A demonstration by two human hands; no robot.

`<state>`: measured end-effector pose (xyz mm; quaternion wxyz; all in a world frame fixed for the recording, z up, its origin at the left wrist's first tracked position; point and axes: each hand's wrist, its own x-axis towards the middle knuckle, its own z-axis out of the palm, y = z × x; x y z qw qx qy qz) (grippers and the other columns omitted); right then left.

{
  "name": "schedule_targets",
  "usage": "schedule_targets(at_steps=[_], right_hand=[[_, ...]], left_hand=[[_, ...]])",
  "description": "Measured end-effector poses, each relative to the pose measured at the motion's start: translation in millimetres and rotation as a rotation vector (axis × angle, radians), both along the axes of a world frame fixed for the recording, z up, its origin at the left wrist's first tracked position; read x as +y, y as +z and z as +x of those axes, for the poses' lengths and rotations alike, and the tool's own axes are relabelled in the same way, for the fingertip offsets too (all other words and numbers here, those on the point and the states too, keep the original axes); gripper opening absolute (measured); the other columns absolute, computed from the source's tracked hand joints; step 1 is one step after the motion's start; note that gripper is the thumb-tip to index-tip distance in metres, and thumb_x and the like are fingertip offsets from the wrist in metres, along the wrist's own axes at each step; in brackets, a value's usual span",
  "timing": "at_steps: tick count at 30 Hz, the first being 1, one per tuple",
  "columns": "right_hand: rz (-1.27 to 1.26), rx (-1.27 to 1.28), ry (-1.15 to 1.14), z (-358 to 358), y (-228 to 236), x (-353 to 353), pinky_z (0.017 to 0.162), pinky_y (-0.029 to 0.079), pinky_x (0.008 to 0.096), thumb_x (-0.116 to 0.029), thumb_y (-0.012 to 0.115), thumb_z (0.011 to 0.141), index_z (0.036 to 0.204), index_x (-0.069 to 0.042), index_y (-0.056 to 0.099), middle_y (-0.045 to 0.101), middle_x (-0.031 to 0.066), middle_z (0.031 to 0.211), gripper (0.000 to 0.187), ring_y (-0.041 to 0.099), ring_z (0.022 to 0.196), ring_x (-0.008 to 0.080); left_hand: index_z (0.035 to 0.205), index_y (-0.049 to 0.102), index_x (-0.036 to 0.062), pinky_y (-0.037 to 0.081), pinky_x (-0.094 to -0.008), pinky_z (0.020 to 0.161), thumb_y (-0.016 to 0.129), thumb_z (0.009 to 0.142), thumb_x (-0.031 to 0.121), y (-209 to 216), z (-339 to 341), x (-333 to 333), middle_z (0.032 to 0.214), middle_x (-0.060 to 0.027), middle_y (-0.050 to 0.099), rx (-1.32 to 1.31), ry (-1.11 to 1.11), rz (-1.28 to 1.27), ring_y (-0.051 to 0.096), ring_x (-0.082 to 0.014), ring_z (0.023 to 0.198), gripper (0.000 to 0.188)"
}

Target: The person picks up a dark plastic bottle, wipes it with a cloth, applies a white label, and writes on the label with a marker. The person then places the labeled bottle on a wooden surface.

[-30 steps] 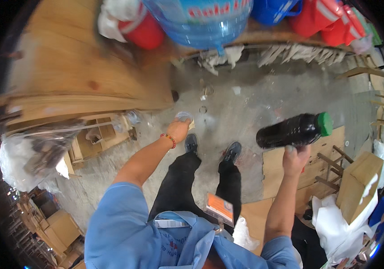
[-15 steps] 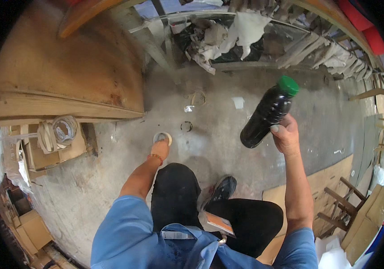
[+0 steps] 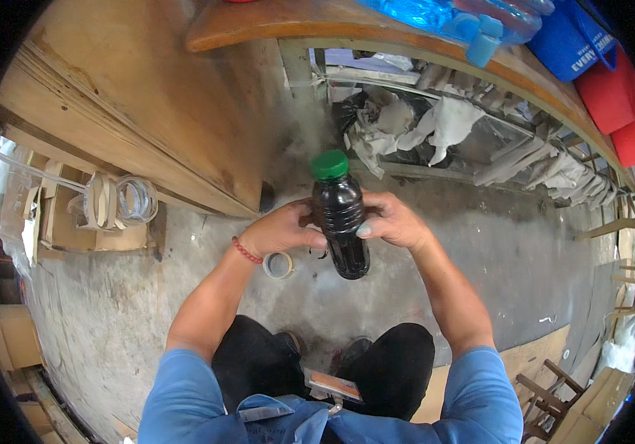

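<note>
Bottle (image 3: 345, 222): glossy, dark plastic, ridged at the middle; cap (image 3: 331, 163): smooth green plastic. Bench (image 3: 295, 22): smooth brown wood with a slight sheen. Floor (image 3: 480, 288): matt, stained concrete. Shirt (image 3: 480, 392): matt blue cloth. Trousers (image 3: 400, 359): matt black cloth.

1. A light-blue shirt (image 3: 384, 431) – short sleeves (image 3: 184, 391), folded collar, a white label (image 3: 265, 413) by the collar's inner edge.
2. An orange-and-white badge (image 3: 334, 385) in a clear holder, clipped at the shirt's front edge.
3. A red beaded bracelet (image 3: 246, 250) – round the wrist of the left hand (image 3: 280, 229).
4. Black trousers (image 3: 400, 370), loose at the knees.
5. Dark shoes (image 3: 353, 354), partly hidden.
</note>
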<state>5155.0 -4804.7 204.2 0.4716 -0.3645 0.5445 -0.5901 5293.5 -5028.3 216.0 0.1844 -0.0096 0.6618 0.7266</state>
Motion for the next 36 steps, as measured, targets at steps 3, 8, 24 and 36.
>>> schedule_targets(at_steps=[3,8,24,36], right_hand=[[-0.052,0.088,0.079,-5.9,-2.8,-25.3,0.118,0.022,0.0411,-0.024,0.078,0.074,0.129,-0.007,0.063,0.037,0.0209,0.154,0.06,0.026,0.146,0.0311],[0.159,0.161,0.041,-35.8,-10.8,-51.6,0.11,0.037,0.037,-0.029,0.075,0.08,0.14,-0.005,0.051,0.048,0.02,0.146,0.07,0.046,0.135,0.0278],[0.394,0.787,-0.8,-106.4,-102.7,-67.2,0.099,0.045,0.0383,-0.026,0.066,0.086,0.129,0.0,0.057,0.062,0.023,0.124,0.051,0.06,0.115,0.0299],[-0.119,0.916,-0.43,78.9,21.5,-43.4,0.105,0.042,0.0446,-0.009,0.063,0.083,0.134,-0.003,0.055,0.057,0.024,0.131,0.052,0.054,0.122,0.0407]], left_hand=[[0.131,0.054,-0.0012,0.045,-0.0335,0.099,0.085,0.075,0.024,-19.4,10.6,-10.5,0.123,-0.0087,0.061,-0.022,0.105,0.129,0.056,-0.0184,0.115,0.069],[0.127,0.058,-0.0013,0.047,-0.033,0.096,0.08,0.077,0.013,-20.0,26.5,-14.2,0.118,-0.0059,0.064,-0.073,0.283,0.219,0.057,-0.0168,0.109,0.056],[0.121,0.06,0.0006,0.045,-0.0331,0.098,0.073,0.083,0.009,-46.3,102.9,-21.5,0.116,-0.0045,0.064,0.004,0.797,0.032,0.057,-0.0152,0.109,0.041],[0.126,0.058,0.0011,0.047,-0.0327,0.097,0.075,0.08,0.006,-25.4,45.6,20.2,0.121,-0.0051,0.064,0.059,0.567,0.035,0.06,-0.0173,0.11,0.05]])
